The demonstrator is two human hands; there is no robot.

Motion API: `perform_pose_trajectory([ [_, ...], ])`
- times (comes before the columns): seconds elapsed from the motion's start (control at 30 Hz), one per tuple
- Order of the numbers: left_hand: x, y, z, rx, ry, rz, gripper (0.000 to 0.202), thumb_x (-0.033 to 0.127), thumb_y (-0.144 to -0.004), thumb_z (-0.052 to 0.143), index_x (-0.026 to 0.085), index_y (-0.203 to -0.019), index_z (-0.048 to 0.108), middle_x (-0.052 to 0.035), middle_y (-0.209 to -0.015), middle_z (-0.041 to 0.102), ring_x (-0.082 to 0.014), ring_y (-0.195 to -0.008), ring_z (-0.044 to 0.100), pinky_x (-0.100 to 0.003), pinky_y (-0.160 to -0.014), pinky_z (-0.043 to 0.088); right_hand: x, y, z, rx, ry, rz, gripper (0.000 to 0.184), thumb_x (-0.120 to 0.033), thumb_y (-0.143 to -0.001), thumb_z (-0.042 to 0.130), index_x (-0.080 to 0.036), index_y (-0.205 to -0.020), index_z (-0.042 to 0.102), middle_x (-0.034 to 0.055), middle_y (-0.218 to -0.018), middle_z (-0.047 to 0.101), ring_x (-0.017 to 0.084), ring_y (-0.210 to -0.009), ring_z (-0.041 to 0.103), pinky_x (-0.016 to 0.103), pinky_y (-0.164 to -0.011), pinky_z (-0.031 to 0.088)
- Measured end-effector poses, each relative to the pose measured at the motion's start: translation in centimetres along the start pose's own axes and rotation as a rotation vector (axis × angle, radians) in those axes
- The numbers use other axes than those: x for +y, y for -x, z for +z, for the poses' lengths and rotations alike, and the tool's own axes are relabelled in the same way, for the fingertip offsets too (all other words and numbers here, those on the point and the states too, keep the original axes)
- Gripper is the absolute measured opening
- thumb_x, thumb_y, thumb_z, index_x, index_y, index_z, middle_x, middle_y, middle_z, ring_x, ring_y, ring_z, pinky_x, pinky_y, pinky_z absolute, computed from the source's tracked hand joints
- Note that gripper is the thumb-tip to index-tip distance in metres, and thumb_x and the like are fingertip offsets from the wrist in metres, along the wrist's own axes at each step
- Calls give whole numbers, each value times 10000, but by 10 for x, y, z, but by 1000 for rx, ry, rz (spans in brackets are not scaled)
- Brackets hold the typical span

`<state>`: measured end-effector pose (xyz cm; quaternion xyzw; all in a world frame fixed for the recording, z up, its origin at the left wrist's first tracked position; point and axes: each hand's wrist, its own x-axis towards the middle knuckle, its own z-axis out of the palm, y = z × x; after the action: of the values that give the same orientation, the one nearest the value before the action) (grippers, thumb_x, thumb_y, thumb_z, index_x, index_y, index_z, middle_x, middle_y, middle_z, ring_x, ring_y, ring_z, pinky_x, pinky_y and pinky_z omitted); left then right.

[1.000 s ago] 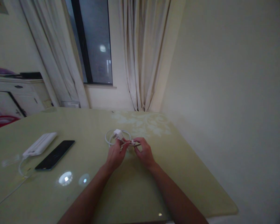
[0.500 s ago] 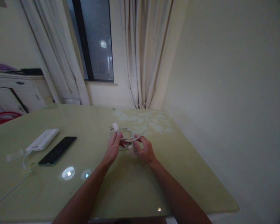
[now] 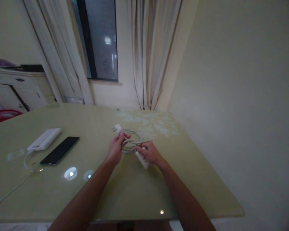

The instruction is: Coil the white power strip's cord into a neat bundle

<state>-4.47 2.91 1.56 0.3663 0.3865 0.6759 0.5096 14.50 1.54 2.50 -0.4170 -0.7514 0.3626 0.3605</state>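
Note:
A white power strip (image 3: 143, 159) with a pale, looped cord (image 3: 135, 132) is held above the table in front of me. My left hand (image 3: 116, 147) is closed around the left side of the loops, just below the white pronged plug (image 3: 118, 128). My right hand (image 3: 149, 152) is closed at the strip's upper end, thumb on top. A short length of cord sticks out to the right above its fingers. The socket block slants down toward me, partly hidden by the right hand.
On the pale green glossy table (image 3: 125, 192), a black phone (image 3: 60, 150) lies at the left beside a white power bank (image 3: 44, 139) with a white cable (image 3: 12, 190). A wall (image 3: 231, 96) borders the table's right side. Curtains (image 3: 149, 54) and a window stand behind.
The right hand has shifted slightly right, and more of the power strip shows below it. The cord loops are spread a little wider. The view has tilted slightly.

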Motion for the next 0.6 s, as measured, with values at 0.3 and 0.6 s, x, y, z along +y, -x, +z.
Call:
perform_pose_trajectory([
  [0.3, 26, -45, -62, 552, 185, 140, 231, 391, -872, 668, 206, -830, 536, 43, -746, 601, -75, -667, 611, -200, -693, 484, 25, 11, -57, -309, -22, 273, 348, -472, -785, 682, -144, -764, 796, -10, -552, 607, 90, -457, 435, 197, -447, 316],
  [0.6, 18, -50, -66, 449, -101, 135, 310, 506, -874, 586, 200, -866, 541, 34, -730, 582, -99, -645, 626, -249, -709, 537, 38, 13, -63, -148, 76, 242, 228, -375, -761, 716, -163, -775, 798, 19, -662, 693, 123, -574, 565, 202, -531, 385],
])
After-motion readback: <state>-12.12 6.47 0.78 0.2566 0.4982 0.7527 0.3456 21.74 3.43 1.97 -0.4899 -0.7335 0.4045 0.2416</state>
